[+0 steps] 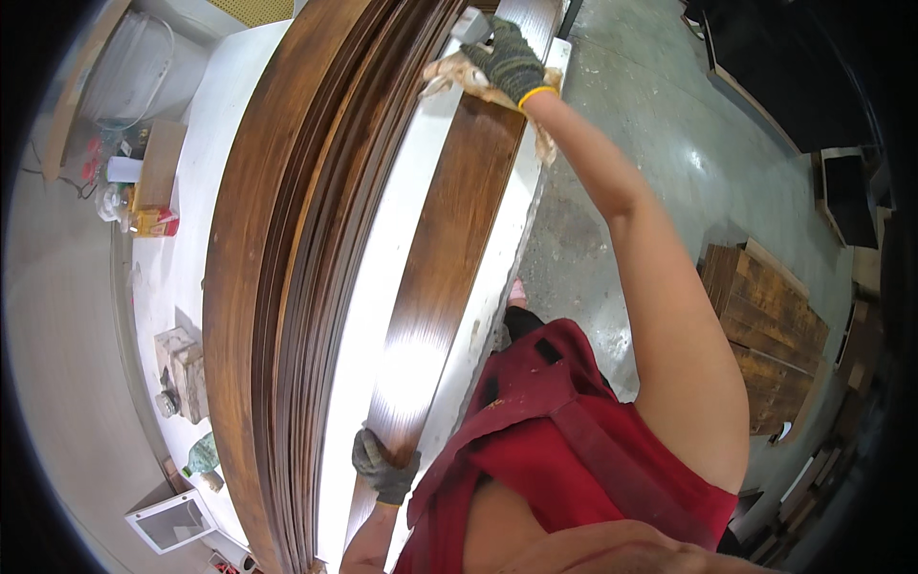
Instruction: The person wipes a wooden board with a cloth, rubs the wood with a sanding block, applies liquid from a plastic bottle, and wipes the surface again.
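A long brown-stained wooden plank (459, 206) lies lengthwise on the white tabletop (378, 277). My left hand (384, 466), in a grey-green knit glove, is at the plank's near end, its fingers curled over the left edge. At the far end my right hand (513, 63), gloved with a yellow cuff, is closed on a stained, cream-coloured rag (478, 82) lying across the plank. A pale grey block-like piece (470, 26) is at its fingertips; I cannot tell whether the hand holds that too. Wet-looking gloss shines on the plank's near half.
Many brown planks (251, 239) stand stacked on edge left of the plank. Beyond them are a cardboard box (161, 165), a stone-patterned block (182, 368) and a white-framed panel (172, 522). More boards (770, 330) lie on the grey concrete floor (612, 124) at right.
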The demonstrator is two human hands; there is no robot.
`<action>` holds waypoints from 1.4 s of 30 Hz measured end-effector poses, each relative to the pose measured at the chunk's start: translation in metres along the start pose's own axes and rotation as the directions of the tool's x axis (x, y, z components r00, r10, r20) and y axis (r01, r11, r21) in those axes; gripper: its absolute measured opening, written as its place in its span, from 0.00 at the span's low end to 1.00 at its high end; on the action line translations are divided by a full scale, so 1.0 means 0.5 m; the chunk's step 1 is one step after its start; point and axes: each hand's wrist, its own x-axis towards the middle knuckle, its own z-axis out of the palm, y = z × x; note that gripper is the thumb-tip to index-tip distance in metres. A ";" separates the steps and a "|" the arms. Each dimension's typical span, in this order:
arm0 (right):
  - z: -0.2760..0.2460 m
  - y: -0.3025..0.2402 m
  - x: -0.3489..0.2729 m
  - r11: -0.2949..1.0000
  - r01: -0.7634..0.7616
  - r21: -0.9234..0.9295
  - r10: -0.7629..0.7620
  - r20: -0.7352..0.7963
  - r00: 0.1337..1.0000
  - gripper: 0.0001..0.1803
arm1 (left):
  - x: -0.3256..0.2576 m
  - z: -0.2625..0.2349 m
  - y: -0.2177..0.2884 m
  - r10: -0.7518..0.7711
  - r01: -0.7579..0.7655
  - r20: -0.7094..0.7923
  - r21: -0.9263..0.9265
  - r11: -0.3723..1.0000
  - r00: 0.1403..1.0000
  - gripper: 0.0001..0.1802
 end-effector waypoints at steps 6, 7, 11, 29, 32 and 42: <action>0.027 0.159 0.239 0.976 0.163 0.145 -0.137 -0.176 0.975 0.27 | -0.008 -0.004 0.006 -0.073 0.066 0.112 0.057 0.996 0.991 0.61; 0.030 0.178 0.277 0.970 0.218 0.105 -0.194 -0.203 0.960 0.26 | -0.013 -0.005 0.006 -0.112 0.105 0.153 0.050 0.993 0.982 0.62; 0.032 0.251 0.379 0.997 0.062 -0.049 -0.072 -0.253 0.965 0.24 | -0.032 0.000 0.004 -0.190 0.167 0.262 0.107 0.980 0.946 0.69; -0.002 0.285 0.401 0.952 0.088 0.292 -0.031 -0.195 0.980 0.26 | 0.042 -0.001 0.032 -0.379 0.343 0.360 0.162 0.925 0.852 0.74; -0.015 0.220 0.277 0.961 0.145 0.235 -0.126 -0.094 0.988 0.33 | 0.043 0.004 0.032 -0.366 0.331 0.346 0.157 0.930 0.864 0.74; -0.020 -0.028 -0.220 -0.084 -0.539 0.838 -0.656 0.360 0.663 0.50 | 0.016 0.010 0.003 -0.364 0.315 0.375 0.185 0.931 0.853 0.75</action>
